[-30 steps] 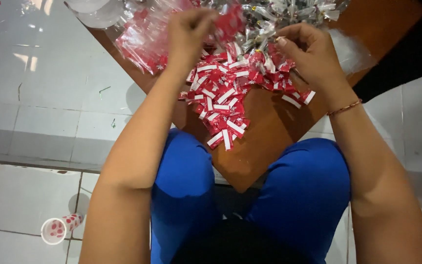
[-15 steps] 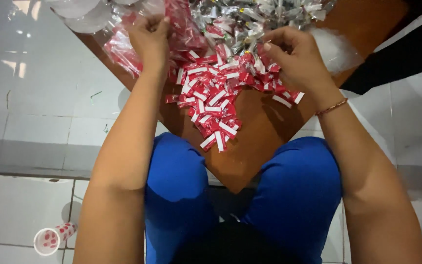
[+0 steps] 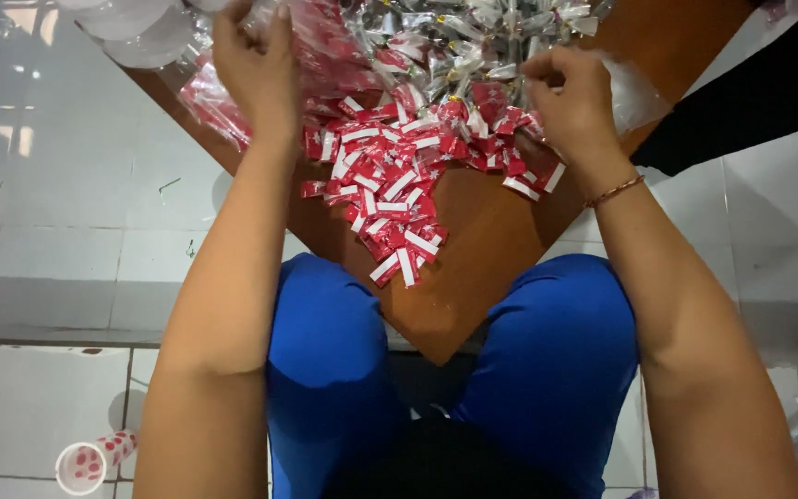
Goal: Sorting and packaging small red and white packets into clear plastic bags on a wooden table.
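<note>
Nearest the camera are the person's knees in blue trousers (image 3: pixel 325 370), spread to either side of the near corner of a brown wooden table (image 3: pixel 473 268), which points in between them. On the white tiled floor (image 3: pixel 57 231) at the lower left, well apart from the table, a small white cup with red spots (image 3: pixel 90 459) lies on its side. Just beyond the table's near corner begins a loose heap of small red-and-white sachets (image 3: pixel 399 189), its closest pieces lying a little in from the corner and the pile thickening toward the middle of the table. The right hand (image 3: pixel 573 103), a thin bracelet (image 3: pixel 613 191) at its wrist, sits at the right side of the heap with its fingers curled in and pressed together; it touches the sachets there, but whether it pinches one cannot be told, since the fingertips are turned away. The left hand (image 3: pixel 256 57) reaches farther, toward the table's left edge, fingers closed around a bunch of red packets in clear plastic (image 3: pixel 223 97) that hangs over that edge. Beyond both hands, along the far part of the table, lies a tangle of silvery wrapped sachets (image 3: pixel 473 32), probably bundled strips, though blur hides the detail. A crumpled clear plastic bag (image 3: pixel 634 92) sits just beside the right hand, near the table's right edge.
</note>
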